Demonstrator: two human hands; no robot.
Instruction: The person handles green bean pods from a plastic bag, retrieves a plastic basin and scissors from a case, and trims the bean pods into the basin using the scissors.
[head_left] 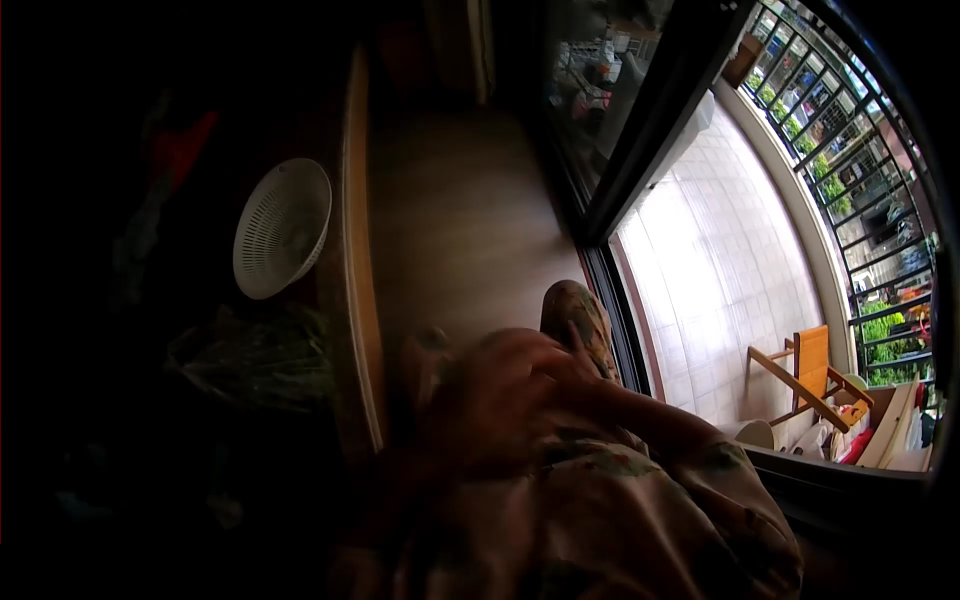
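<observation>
Both of my hands are together over my lap, in dim light. My left hand (500, 375) is smeared by motion, and its fingers cannot be made out. Against it or just beside it is my right hand (572, 375), with one finger pointing up; the rest of its fingers are dark or hidden. Whether anything lies between the hands I cannot tell. To the left, apart from both hands, a white slotted plastic colander (283, 228) sits tilted on a dark table. Nearer me on that table lies a clear bag of green leaves (260, 365), barely lit.
The table's light wooden edge (358, 250) runs along my left side. A dark-framed sliding glass door (625, 120) stands on the right. Beyond it are a tiled balcony (715, 240), a wooden folding chair (812, 370) and a black railing (850, 180). A red thing (185, 150) shows at far left.
</observation>
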